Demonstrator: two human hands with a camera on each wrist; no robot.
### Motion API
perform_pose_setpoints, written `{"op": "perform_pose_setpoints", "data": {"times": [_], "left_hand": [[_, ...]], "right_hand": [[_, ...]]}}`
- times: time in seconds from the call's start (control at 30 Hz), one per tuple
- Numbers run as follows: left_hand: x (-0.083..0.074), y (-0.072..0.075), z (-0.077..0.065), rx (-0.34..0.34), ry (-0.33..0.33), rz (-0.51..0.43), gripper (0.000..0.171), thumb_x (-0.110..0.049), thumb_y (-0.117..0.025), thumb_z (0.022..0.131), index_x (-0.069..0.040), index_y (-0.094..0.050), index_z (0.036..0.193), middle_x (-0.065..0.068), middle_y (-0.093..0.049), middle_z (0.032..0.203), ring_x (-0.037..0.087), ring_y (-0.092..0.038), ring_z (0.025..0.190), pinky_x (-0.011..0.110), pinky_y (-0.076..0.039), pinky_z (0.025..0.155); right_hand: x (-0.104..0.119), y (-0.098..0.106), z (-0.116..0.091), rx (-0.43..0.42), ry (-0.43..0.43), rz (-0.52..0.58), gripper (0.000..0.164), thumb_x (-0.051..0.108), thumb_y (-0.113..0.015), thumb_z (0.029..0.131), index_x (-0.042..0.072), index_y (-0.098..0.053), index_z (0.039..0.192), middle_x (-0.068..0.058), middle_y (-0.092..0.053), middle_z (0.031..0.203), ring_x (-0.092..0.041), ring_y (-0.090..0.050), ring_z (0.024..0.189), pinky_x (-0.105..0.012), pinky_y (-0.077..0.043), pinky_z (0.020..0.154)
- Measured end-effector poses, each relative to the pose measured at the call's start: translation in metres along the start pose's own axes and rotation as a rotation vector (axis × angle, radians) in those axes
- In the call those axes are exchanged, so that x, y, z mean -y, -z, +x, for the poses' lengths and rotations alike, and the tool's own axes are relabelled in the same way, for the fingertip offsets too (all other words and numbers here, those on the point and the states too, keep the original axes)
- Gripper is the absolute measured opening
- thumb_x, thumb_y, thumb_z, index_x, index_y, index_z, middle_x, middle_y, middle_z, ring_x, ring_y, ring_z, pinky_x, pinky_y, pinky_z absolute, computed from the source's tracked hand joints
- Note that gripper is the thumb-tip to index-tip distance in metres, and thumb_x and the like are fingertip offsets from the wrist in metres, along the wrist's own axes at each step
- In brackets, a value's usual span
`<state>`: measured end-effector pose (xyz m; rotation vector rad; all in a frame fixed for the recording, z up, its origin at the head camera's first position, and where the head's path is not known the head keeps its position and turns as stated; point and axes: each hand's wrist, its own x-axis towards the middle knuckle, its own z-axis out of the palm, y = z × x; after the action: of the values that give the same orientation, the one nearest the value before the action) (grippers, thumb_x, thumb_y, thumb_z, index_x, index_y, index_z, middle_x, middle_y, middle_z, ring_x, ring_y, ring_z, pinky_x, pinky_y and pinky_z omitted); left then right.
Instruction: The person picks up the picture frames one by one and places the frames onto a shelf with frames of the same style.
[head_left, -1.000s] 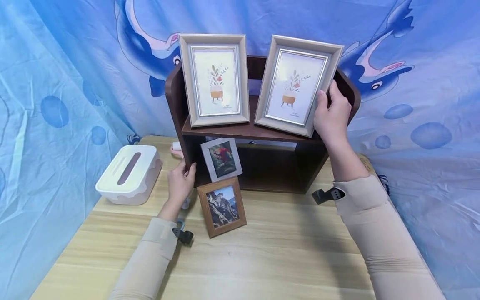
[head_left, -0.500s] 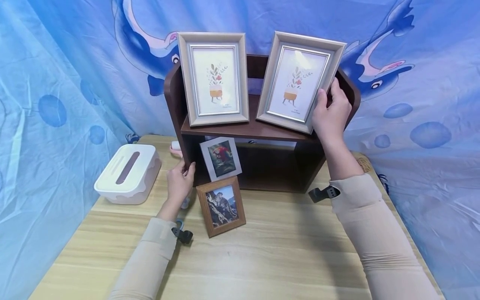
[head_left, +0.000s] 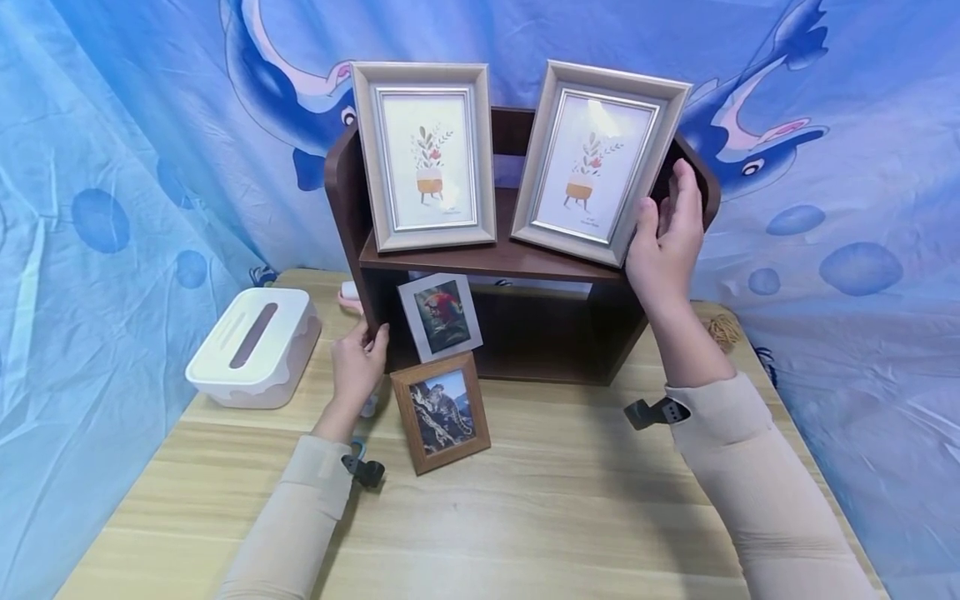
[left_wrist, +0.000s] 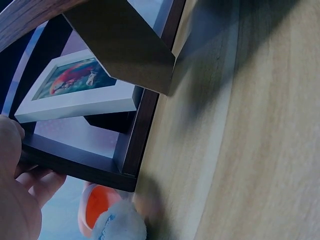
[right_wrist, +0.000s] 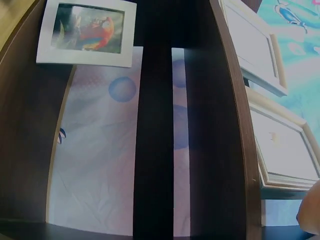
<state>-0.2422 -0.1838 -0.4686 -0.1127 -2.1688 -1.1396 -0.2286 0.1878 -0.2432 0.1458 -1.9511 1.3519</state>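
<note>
A dark brown two-tier shelf (head_left: 540, 337) stands on the table, its left side panel pinched between the thumb and fingers of my left hand (head_left: 357, 357). Two beige picture frames with potted-plant prints lean on its upper tier: the left frame (head_left: 426, 158) nearly straight, the right frame (head_left: 602, 162) turned slightly inward. My right hand (head_left: 667, 242) is beside the right frame's lower right edge, fingers extended and thumb close to the edge. Below, a white frame with a parrot picture (head_left: 441, 317) stands in the lower tier. In the left wrist view, my left hand (left_wrist: 17, 185) wraps the panel's edge.
A wooden frame with a leopard picture (head_left: 441, 412) stands on the table (head_left: 570, 500) before the shelf. A white tissue box (head_left: 255, 346) is at the left. Behind the left hand, an orange-and-pink object (left_wrist: 97, 205) and a fluffy pale thing (left_wrist: 122, 222) show. A woven item (head_left: 723, 332) lies at the right.
My right hand's fingers have straightened and come off the right beige frame, which stays leaning on the upper tier. The left hand keeps its hold on the shelf's side panel.
</note>
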Motion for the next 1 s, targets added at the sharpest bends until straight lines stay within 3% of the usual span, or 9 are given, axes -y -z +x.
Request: {"op": "perform_pose_setpoints", "data": {"times": [0.17, 0.4, 0.57, 1.0], "left_hand": [[-0.001, 0.001, 0.001, -0.003, 0.005, -0.016, 0.016, -0.009, -0.068, 0.095, 0.005, -0.072, 0.102, 0.025, -0.073, 0.099, 0.037, -0.074, 0.087, 0.036, -0.061, 0.073], [0.0, 0.002, 0.0, -0.007, 0.005, -0.005, 0.017, -0.011, -0.068, 0.095, 0.004, -0.072, 0.102, 0.024, -0.074, 0.098, 0.038, -0.074, 0.087, 0.042, -0.063, 0.074], [0.001, 0.001, -0.001, -0.006, -0.005, 0.001, 0.015, -0.009, -0.069, 0.095, 0.004, -0.072, 0.101, 0.024, -0.074, 0.098, 0.038, -0.074, 0.086, 0.044, -0.063, 0.073], [0.001, -0.001, -0.001, -0.013, -0.011, -0.004, 0.015, -0.01, -0.068, 0.095, 0.003, -0.073, 0.102, 0.023, -0.074, 0.098, 0.037, -0.074, 0.087, 0.043, -0.063, 0.073]], "right_hand": [[0.022, 0.006, -0.018, 0.006, 0.069, 0.043, 0.048, -0.005, -0.041, 0.105, -0.01, -0.032, 0.151, -0.02, -0.034, 0.159, -0.012, -0.029, 0.149, -0.02, -0.023, 0.12], [-0.014, 0.014, -0.02, 0.049, 0.094, 0.07, 0.052, -0.001, -0.047, 0.104, -0.002, -0.032, 0.154, -0.011, -0.04, 0.158, -0.01, -0.033, 0.147, -0.025, -0.027, 0.12], [-0.018, 0.021, -0.029, 0.084, 0.085, 0.073, 0.056, 0.003, -0.052, 0.103, 0.001, -0.03, 0.155, -0.009, -0.044, 0.156, -0.01, -0.037, 0.145, -0.027, -0.03, 0.12], [-0.032, 0.036, -0.049, 0.0, 0.091, 0.119, 0.047, -0.005, -0.063, 0.095, -0.005, -0.049, 0.139, -0.02, -0.06, 0.136, -0.019, -0.055, 0.13, -0.039, -0.042, 0.114]]}}
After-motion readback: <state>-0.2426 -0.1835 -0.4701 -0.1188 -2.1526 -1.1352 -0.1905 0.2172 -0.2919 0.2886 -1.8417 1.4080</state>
